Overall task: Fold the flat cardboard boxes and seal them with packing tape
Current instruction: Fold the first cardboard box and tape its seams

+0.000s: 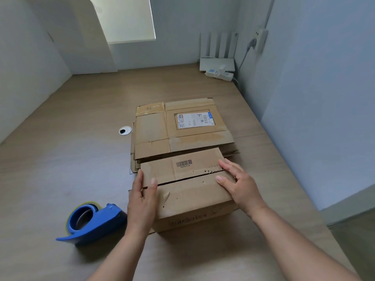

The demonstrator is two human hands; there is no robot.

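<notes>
A folded brown cardboard box [188, 191] stands on the wooden table in front of me, its two top flaps meeting at a dark slit with a barcode on the far flap. My left hand [142, 197] lies flat against the box's left side, thumb on top. My right hand [239, 185] presses with straight fingers on the right end of the flaps. Behind the box lies a stack of flat cardboard boxes [180, 128], the top one carrying a white shipping label. A blue tape dispenser [91, 222] with a roll of tape sits left of the box.
A round cable grommet [125, 130] is set in the table [60, 159] left of the stack. A white power strip [220, 75] and a white router [217, 63] sit in the far right corner by the wall. The table's right edge runs close to the box.
</notes>
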